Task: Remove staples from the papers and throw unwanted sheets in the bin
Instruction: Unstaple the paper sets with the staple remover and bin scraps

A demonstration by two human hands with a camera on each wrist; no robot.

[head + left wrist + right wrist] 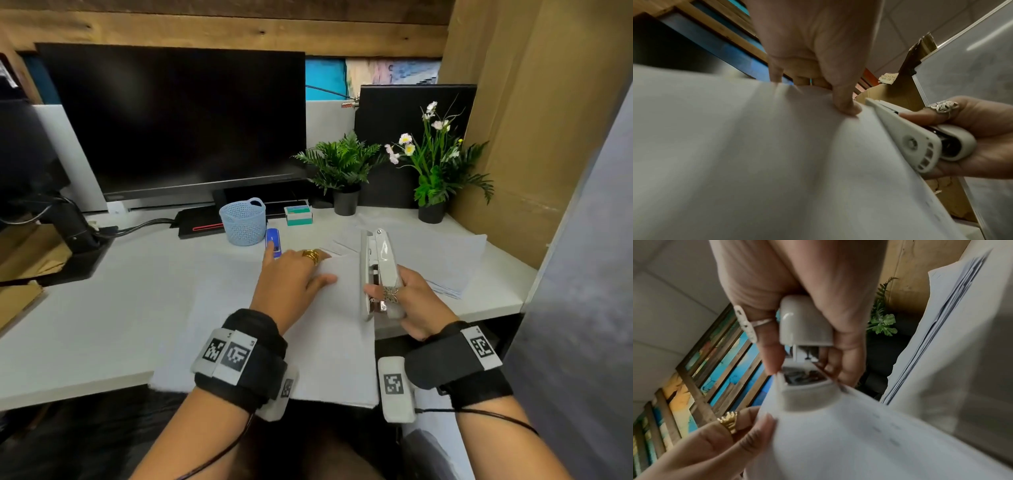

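A white paper sheet point(274, 325) lies on the desk in front of me. My left hand point(308, 267) is on its far part, thumb pressed on top and fingers at the far edge, where the sheet point(756, 154) wrinkles and lifts. My right hand point(394, 294) grips a white stapler point(376, 267) by its rear, nose pointing away, right at the sheet's right edge. In the right wrist view the stapler point(805, 321) has its base tip against the corner of the paper point(849, 443). A small blue basket point(244, 221) stands behind the sheet.
A stack of papers point(445, 260) lies at the right. A small blue stapler point(273, 241) and a staples box point(298, 215) sit by the basket. Two potted plants point(346, 171) and a monitor point(178, 123) line the back. A cardboard panel point(548, 120) closes the right.
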